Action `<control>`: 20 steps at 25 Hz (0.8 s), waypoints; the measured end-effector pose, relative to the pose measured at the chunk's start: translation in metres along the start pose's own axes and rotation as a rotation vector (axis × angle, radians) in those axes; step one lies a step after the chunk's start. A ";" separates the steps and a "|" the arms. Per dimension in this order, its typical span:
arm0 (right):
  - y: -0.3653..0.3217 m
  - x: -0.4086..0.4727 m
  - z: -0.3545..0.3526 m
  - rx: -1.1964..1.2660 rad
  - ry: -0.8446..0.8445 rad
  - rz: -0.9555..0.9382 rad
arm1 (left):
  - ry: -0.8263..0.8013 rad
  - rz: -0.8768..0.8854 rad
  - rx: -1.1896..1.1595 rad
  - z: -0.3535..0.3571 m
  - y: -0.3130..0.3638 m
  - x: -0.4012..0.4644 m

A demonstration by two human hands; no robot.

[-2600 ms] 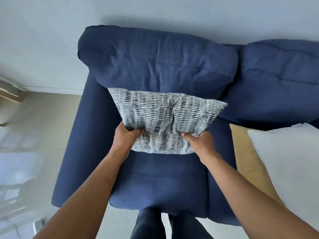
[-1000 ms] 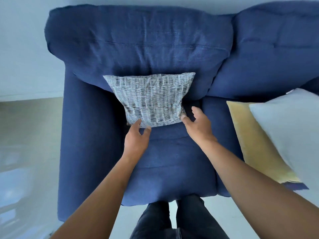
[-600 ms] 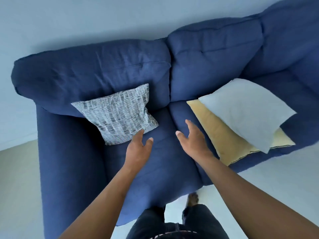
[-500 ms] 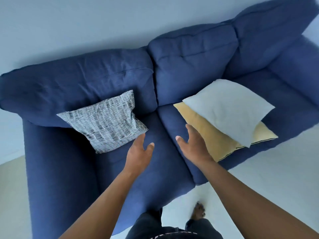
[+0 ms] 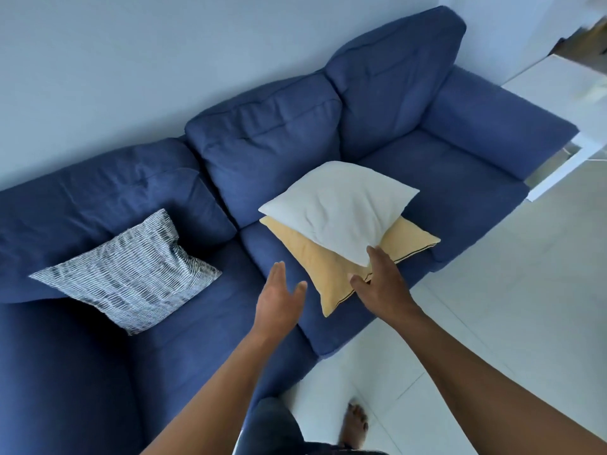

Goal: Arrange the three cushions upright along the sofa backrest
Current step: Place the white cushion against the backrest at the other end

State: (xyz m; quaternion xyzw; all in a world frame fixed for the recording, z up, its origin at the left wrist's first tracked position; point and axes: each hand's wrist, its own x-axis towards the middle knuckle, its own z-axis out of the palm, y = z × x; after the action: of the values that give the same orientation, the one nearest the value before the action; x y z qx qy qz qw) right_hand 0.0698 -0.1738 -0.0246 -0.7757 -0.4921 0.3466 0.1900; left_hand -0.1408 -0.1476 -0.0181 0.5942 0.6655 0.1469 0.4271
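A grey-and-white patterned cushion point(image 5: 131, 274) leans upright against the left backrest of the blue sofa point(image 5: 272, 139). On the middle seat a white cushion point(image 5: 341, 208) lies flat on top of a yellow cushion point(image 5: 328, 270). My right hand point(image 5: 381, 284) hovers open over the near corner of the two stacked cushions, fingertips at the white cushion's corner. My left hand point(image 5: 279, 300) is open above the seat, just left of the yellow cushion, touching nothing.
The sofa's right seat and armrest point(image 5: 499, 126) lie beyond the stacked cushions. A white table point(image 5: 568, 90) stands past the armrest. Pale tiled floor point(image 5: 492, 323) runs along the sofa's front, with my bare foot point(image 5: 354, 425) on it.
Both hands let go of the patterned cushion, left leaning on the backrest. The view swung right, and both hands moved toward the stacked white and yellow cushions.
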 end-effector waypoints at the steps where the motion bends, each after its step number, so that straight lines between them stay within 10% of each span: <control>1: 0.005 0.001 -0.010 -0.002 0.007 -0.007 | 0.008 0.002 0.003 0.007 0.009 0.000; 20: -0.024 0.178 -0.097 -0.293 -0.049 -0.133 | -0.007 -0.027 0.072 0.035 0.087 0.161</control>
State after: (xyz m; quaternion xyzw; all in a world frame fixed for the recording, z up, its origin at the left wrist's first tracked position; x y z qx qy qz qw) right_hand 0.1739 0.0005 -0.0052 -0.7521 -0.5922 0.2764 0.0852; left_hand -0.0452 0.0107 -0.0414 0.6008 0.6769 0.1150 0.4095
